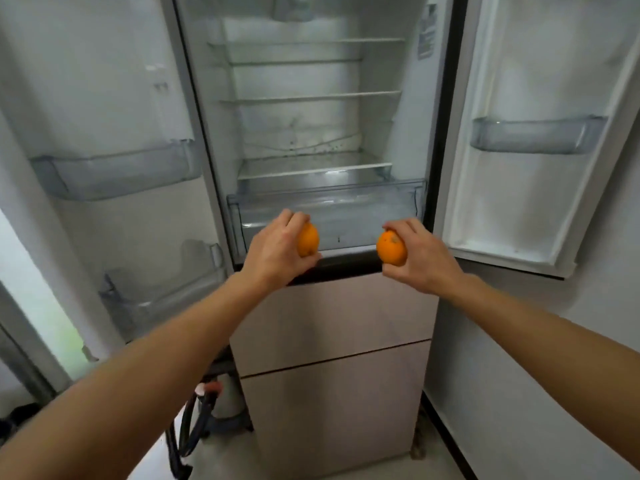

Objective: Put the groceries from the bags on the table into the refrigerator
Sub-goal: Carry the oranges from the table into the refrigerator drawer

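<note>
The refrigerator stands with both upper doors swung wide, the left door and the right door showing their white inner linings. Below the open compartment sit two closed beige drawer fronts, one above the other. Inside, glass shelves step down to a clear crisper drawer, which is pulled forward at the bottom of the compartment. A clear bin hangs on the left door and another clear door bin on the right.

Both arms reach forward in front of the crisper drawer. The left hand curls round a left orange, thumb underneath and fingers over the top. The right hand grips a right orange the same way. The two fruits are held apart, level with the drawer's front wall and outside it.
</note>
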The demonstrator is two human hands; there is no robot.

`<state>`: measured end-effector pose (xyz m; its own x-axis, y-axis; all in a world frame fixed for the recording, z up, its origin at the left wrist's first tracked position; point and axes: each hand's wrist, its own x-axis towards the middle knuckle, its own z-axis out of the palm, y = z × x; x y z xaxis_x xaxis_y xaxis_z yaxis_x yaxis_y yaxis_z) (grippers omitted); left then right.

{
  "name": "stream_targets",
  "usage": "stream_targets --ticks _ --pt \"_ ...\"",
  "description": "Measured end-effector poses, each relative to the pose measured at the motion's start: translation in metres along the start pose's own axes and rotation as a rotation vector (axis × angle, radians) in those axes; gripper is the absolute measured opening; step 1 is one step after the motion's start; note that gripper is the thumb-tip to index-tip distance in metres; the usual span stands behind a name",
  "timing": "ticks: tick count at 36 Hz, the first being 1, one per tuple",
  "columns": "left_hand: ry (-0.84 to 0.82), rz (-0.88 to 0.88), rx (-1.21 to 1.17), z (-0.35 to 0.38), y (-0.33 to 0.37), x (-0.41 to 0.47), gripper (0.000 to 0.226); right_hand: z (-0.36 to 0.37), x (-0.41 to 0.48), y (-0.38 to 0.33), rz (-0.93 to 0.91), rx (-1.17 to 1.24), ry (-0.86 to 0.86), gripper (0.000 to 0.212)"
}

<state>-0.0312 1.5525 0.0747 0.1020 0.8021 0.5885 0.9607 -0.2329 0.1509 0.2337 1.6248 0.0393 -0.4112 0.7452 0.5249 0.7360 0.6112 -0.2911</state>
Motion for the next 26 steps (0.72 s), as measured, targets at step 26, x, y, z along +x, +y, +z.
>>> stream_targets --ticks 26 --pt "-0.638 -0.075 0.308 0.153 -0.137 0.319 0.054 0.107 0.378 0.080 -0.125 -0.441 -0.770 0.056"
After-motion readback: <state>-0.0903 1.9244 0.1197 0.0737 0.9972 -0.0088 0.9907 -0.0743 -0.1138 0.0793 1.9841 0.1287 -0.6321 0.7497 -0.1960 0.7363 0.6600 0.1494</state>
